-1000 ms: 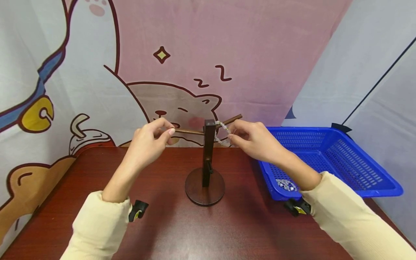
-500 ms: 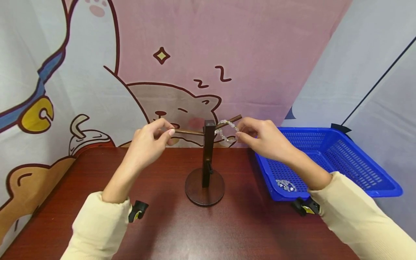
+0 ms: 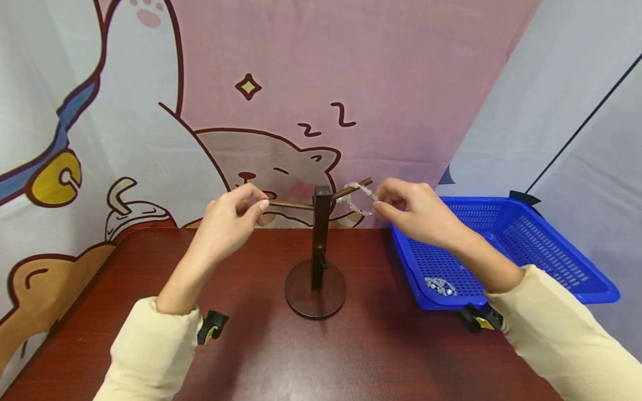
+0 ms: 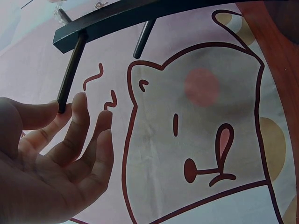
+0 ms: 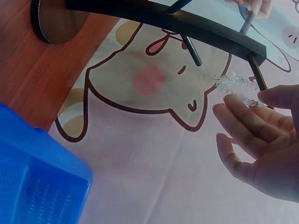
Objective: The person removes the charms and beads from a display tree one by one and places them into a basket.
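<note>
My left hand (image 3: 228, 220) pinches the end of the left peg (image 3: 293, 204) of a dark wooden stand (image 3: 320, 239), which has an upright post on a round base. In the left wrist view, thumb and forefinger meet at that peg's tip (image 4: 62, 105). On the other side, my right hand (image 3: 421, 214) pinches the edge of a clear beaded bracelet (image 3: 352, 206). The right peg (image 3: 346, 192) appears to pass through the bracelet's loop, close to the peg's outer end. The right wrist view has the beads (image 5: 226, 84) beside the fingers.
A blue plastic basket (image 3: 416, 287) stands at the right, under my right forearm. Another clear beaded bracelet (image 3: 441, 287) lies inside it, at the near left corner. Shorter pegs (image 5: 191, 51) stick out lower on the post. A printed cloth (image 3: 391, 83) hangs behind the table.
My right hand has drawn the bracelet to the right, away from the post and along the peg toward its outer end. The left hand stays on its peg.
</note>
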`<state>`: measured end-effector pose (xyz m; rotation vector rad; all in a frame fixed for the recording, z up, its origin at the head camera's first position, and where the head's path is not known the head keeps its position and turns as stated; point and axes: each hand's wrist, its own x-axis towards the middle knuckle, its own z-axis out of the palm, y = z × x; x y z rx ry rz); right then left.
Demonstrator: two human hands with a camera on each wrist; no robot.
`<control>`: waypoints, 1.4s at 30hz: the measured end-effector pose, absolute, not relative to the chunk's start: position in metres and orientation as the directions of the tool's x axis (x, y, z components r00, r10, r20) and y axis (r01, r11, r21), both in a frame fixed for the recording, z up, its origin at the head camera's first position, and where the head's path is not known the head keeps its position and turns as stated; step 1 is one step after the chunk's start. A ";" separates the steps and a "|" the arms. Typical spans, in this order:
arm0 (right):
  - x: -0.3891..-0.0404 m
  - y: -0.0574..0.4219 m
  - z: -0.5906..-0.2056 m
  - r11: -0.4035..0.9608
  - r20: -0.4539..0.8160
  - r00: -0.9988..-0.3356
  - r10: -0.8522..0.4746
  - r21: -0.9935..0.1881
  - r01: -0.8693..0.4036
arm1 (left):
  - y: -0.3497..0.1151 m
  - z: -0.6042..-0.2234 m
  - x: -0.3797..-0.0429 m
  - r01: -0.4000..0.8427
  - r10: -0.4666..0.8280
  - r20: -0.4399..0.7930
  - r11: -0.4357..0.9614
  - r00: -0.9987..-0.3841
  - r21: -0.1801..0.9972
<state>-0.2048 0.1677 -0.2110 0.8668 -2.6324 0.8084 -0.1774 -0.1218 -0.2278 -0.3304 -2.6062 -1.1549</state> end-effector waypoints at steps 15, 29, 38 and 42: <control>-0.204 0.177 -0.208 0.660 0.427 -0.778 -0.461 -0.421 -0.622 | -0.122 -0.228 -0.177 0.317 0.100 0.339 0.660 -0.936 0.681; -0.204 0.182 -0.205 0.673 0.428 -0.784 -0.449 -0.416 -0.612 | -0.122 -0.227 -0.177 0.325 0.102 0.348 0.659 -0.932 0.679; -0.204 0.186 -0.204 0.666 0.434 -0.785 -0.441 -0.428 -0.611 | -0.122 -0.227 -0.177 0.323 0.105 0.343 0.658 -0.934 0.680; -0.204 0.186 -0.204 0.657 0.441 -0.780 -0.444 -0.431 -0.619 | -0.122 -0.227 -0.177 0.320 0.104 0.339 0.661 -0.935 0.679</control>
